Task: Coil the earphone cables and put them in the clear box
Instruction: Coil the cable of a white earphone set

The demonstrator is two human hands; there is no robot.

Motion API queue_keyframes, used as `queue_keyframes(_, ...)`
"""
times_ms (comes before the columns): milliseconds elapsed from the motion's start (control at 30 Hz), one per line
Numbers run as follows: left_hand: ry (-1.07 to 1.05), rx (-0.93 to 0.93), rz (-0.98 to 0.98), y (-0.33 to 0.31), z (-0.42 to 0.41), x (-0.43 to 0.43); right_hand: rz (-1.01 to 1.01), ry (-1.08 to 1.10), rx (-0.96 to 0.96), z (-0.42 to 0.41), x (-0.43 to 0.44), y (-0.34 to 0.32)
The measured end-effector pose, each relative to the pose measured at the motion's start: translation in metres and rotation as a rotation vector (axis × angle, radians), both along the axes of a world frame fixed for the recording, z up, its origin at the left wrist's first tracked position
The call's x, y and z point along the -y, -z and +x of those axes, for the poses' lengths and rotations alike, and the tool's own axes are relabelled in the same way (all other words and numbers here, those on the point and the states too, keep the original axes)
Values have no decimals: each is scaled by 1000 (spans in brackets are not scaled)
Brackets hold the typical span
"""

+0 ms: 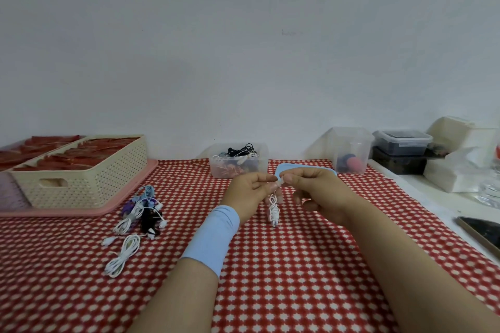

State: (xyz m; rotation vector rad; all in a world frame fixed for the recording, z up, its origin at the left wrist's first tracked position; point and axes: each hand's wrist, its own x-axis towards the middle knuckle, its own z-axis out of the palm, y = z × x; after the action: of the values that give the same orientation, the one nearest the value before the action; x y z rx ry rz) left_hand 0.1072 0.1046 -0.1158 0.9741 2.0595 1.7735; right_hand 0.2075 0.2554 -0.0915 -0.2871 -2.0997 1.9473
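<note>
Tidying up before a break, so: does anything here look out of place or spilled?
Nothing spilled. Only the jumbled heap of white, black and purple earphone cables lies loose on the red-checked tablecloth, left of the left hand, outside the upright clear plastic box.

Single wide-angle head view: looks forward, slightly down, across near table [297, 278] toward white wall [243, 48].

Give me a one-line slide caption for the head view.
Left hand and right hand pinch a white earphone cable over the checked tablecloth; clear box behind, loose earphones at left.
</note>
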Motion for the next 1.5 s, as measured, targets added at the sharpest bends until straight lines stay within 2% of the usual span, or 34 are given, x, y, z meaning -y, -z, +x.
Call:
queue_keyframes(567, 77, 99, 24, -2, 7, 5, -72, -171, 144, 1, -13, 0)
queue_keyframes(767, 119, 168, 69, -4, 9, 5, -81, -205, 133, 3, -15, -3)
queue_keyframes(1133, 128, 122, 39, -1, 9, 6, -1, -147, 132, 3, -11, -1)
queue_keyframes(1500, 105, 183, 117, -1, 7, 6, -44, -179, 100, 7, -10, -5)
